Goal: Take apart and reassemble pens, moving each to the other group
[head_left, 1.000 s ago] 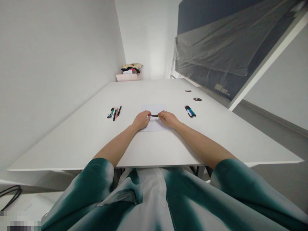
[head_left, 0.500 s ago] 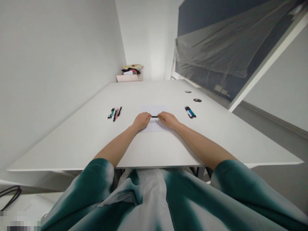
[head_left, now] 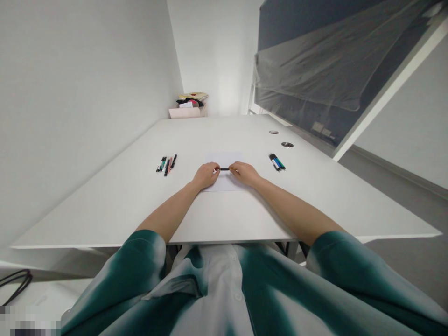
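- Almost nothing moved since the earlier frame
- Our left hand (head_left: 207, 175) and right hand (head_left: 245, 173), fingers closed, pinch opposite ends of a slim black pen (head_left: 224, 169) over white rectangular paper (head_left: 224, 185)
- We should grip lightly, keeping it level

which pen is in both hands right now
The dark pen over the paper, held between the left hand and right hand; the other pens lie on the table.

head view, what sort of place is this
Probably a small office or workroom: a broad white table, groups of pens lying on it, and a dark panel, partly plastic-covered, along the right side.
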{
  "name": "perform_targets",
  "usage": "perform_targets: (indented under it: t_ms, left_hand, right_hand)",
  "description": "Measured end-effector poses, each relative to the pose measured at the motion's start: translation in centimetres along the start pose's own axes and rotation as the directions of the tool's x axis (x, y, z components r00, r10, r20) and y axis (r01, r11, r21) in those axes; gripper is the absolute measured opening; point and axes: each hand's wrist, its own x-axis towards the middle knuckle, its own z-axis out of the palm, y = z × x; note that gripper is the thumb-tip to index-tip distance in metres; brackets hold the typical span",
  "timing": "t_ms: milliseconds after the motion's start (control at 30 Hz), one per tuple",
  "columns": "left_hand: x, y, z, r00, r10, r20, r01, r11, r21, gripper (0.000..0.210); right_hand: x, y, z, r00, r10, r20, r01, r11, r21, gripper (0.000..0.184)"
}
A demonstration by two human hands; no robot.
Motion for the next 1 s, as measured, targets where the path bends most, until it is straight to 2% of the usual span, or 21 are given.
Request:
perform_targets:
  t_ms: [267,567,1000]
  left_hand:
    - [0.15,-0.10,0.30,1.000,-0.014,-0.007,0.014,1.000,-0.016,0.028]
    - [0.21,-0.14,0.15,0.999,0.020,-0.032,-0.021,0.999,-0.044,0.018]
    - [0.29,-0.57,0.38,0.996,-0.022,-0.085,0.013,0.994,-0.106,0.020]
  right_hand:
    - [0.02,0.04,0.07,1.000,-0.005,-0.008,0.005,1.000,0.029,0.028]
    - [0.12,0.21,0.16,1.000,0.001,-0.007,-0.001,1.000,0.013,0.028]
    - [0.12,0.14,-0.14,1.000,0.031,0.004,-0.031,0.999,0.024,0.029]
